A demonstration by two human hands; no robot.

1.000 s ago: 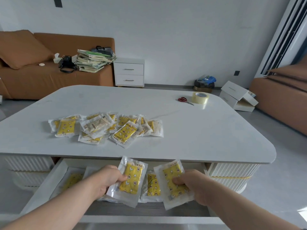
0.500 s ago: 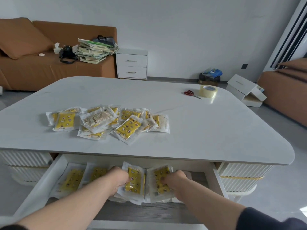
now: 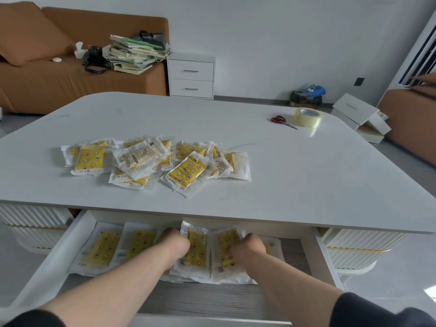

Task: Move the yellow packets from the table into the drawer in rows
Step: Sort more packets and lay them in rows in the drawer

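One wide white table (image 3: 306, 173) with rounded corners, filling most of the view. Under its near edge, white drawer (image 3: 50, 267) standing open toward the viewer. On the tabletop, left of centre, loose pile of yellow packets (image 3: 186, 171), overlapping. Inside the drawer at left, two flat packets (image 3: 101, 249) side by side. Near the drawer's middle, left hand (image 3: 175, 244) and right hand (image 3: 249, 247) close together but not touching, each curled around its own tilted-up packet: left packet (image 3: 197, 249), right packet (image 3: 226, 249), side by side. Far right on the table, tape roll (image 3: 308, 118) just beside red-handled scissors (image 3: 282, 121).
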